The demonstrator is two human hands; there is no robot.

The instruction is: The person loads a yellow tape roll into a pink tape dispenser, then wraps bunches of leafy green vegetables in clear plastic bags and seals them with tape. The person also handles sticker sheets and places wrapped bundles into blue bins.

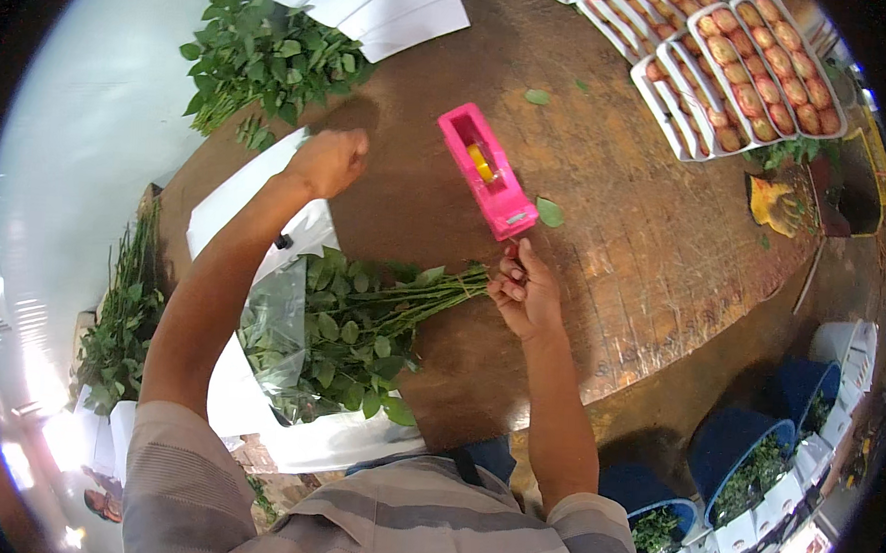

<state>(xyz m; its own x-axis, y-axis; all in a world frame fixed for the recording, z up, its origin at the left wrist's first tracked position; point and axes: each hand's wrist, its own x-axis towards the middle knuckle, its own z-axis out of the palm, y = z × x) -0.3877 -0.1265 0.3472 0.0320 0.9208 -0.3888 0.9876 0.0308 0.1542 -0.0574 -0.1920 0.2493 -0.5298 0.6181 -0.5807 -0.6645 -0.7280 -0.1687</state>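
A bunch of leafy green stems (pixel 351 317) lies before me, its cut ends pointing right. Clear plastic film (pixel 274 343) and white paper sheeting (pixel 329 447) surround its left part. My left hand (pixel 332 162) is curled like a fist above the upper end of the white paper; its fingers hide whatever may be inside. By the stem ends is my right hand (pixel 526 288), fingers bent, just below the cutter end of a pink tape dispenser (pixel 503 201). A yellow tape roll (pixel 480 163) sits in the dispenser. Whether the right fingers hold tape cannot be made out.
Another leafy bunch (pixel 281 58) lies at the upper left beside white sheets (pixel 382 10). White packs of round red-and-yellow flower heads (pixel 769 76) are stacked at the far right. A yellow glove (pixel 773 206) rests near the table edge. Blue buckets (pixel 734 449) stand below, right.
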